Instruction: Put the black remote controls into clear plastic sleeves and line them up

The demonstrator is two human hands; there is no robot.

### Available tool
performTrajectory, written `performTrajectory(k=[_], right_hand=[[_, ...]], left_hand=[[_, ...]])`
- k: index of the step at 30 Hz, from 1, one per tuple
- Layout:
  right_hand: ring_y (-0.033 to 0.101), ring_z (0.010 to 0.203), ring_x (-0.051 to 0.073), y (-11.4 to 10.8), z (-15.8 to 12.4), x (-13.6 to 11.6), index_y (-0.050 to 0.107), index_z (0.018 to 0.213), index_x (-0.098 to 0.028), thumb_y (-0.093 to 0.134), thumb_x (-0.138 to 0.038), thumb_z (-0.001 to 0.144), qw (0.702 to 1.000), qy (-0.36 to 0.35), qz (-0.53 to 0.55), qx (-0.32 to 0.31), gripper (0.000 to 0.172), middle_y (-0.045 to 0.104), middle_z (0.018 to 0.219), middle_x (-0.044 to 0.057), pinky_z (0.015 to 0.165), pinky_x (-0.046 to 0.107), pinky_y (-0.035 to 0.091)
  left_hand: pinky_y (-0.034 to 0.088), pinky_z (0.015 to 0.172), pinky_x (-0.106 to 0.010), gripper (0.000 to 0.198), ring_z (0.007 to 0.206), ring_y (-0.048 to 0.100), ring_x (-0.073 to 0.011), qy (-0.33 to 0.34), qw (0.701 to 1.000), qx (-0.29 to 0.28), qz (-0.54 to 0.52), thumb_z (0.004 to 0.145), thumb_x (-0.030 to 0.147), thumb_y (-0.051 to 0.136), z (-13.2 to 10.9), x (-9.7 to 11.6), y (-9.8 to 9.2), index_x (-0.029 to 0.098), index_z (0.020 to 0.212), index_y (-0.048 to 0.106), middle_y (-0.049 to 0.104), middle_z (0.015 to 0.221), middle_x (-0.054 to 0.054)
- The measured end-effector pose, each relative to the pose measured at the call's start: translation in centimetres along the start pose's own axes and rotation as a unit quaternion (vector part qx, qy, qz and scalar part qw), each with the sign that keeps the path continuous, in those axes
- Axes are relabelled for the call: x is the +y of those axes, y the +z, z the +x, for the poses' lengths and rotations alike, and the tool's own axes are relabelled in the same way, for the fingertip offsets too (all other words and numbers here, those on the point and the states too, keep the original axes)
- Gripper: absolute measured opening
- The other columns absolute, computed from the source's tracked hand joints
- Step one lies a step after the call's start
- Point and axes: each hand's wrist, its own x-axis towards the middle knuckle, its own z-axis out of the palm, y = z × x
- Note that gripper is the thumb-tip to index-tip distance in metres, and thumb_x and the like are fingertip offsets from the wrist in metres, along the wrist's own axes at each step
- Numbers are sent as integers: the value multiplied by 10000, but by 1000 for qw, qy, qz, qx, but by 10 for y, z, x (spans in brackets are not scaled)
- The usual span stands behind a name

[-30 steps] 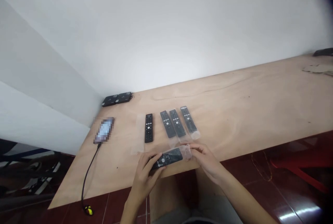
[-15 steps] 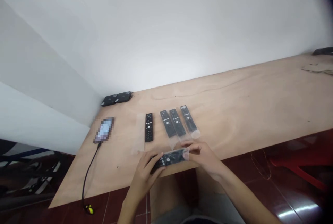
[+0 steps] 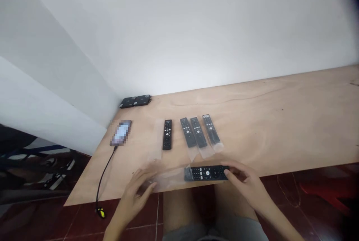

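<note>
Head view, left to right: a phone (image 3: pixel 121 132) lies on the plywood desk (image 3: pixel 280 129), its black charging cable (image 3: pixel 104 175) running over the edge. Nearer the front, the left hand (image 3: pixel 134 192) is blurred, fingers spread, above a clear plastic sleeve (image 3: pixel 168 178); whether it touches the sleeve cannot be told. The black remote control (image 3: pixel 206 173) lies flat at the desk's front edge, its left end at the sleeve's mouth. The right hand (image 3: pixel 244 183) has its fingers curled onto the remote's right end; any pinch cannot be told. Farther back lie four more remotes (image 3: pixel 187 132) in a row. The main risk is the remote's place at the edge: a careless nudge could tip it onto the tile floor (image 3: pixel 84 222). Slippery plastic could also let it slide.
</note>
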Motion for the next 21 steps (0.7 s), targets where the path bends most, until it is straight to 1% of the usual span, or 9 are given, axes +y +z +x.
performTrajectory(k=[4,7,9,11,13,15,16,18,21], right_hand=[[743,716,245,45,-11,-3,820,1126,-205,778,-530,915,1000,26,6,-1,390,791,840,64,680,359,641],[738,678,245,71,-8,-10,779,1020,-207,731,-470,935,999,24,-23,0,281,787,824,63,611,338,599],[751,745,253,82,-2,-15,732,957,-226,678,-405,968,997,-18,-76,-7,187,793,873,65,645,330,576],[748,781,256,90,6,-19,693,965,-241,638,-344,991,987,-60,-147,-16,120,787,884,52,674,322,544],[742,780,257,97,15,-21,681,1041,-248,620,-304,1007,970,-84,-228,-25,90,788,892,41,672,314,502],[742,784,256,107,23,-21,673,1148,-246,595,-271,1033,944,-112,-308,-32,141,796,920,39,663,305,461],[744,801,256,113,27,-21,666,1188,-241,583,-255,1046,931,-130,-340,-34,165,798,939,43,671,304,451],[739,837,259,124,35,-21,657,1225,-229,571,-226,1059,910,-162,-380,-35,187,794,944,56,708,310,444],[714,889,279,140,45,-21,668,1182,-216,581,-216,1065,898,-184,-400,-19,146,773,907,74,784,336,444]], left_hand=[[643,921,-397,296,1078,749,-268,-40,999,20,2,1064,325,616,-11,-14,-40,276,1319,758,795,1171,-82],[638,875,-372,294,1046,732,-264,-22,998,10,53,1045,322,597,-2,-21,-79,266,1274,772,777,1125,-79],[628,887,-378,256,1071,708,-274,12,996,-17,90,1026,313,592,17,-24,-106,272,1173,797,768,1093,-76],[598,986,-409,229,1146,673,-282,50,990,-50,120,1025,291,586,47,-24,-129,278,1106,800,759,1106,-72],[565,1061,-432,265,1198,648,-280,88,985,-76,129,1043,275,565,86,-23,-144,269,1190,785,756,1143,-81],[543,1081,-448,344,1221,635,-281,110,976,-105,155,1059,252,531,128,-22,-148,258,1318,757,754,1184,-95],[543,1060,-446,337,1190,641,-280,131,966,-143,169,1056,230,519,149,-21,-146,257,1264,783,759,1137,-92],[530,1044,-468,361,1172,636,-292,161,949,-196,184,1036,163,480,188,-20,-135,253,1035,830,771,1049,-86],[512,1080,-498,392,1219,630,-306,184,935,-244,179,966,88,480,231,-20,-105,253,881,825,786,996,-87]])
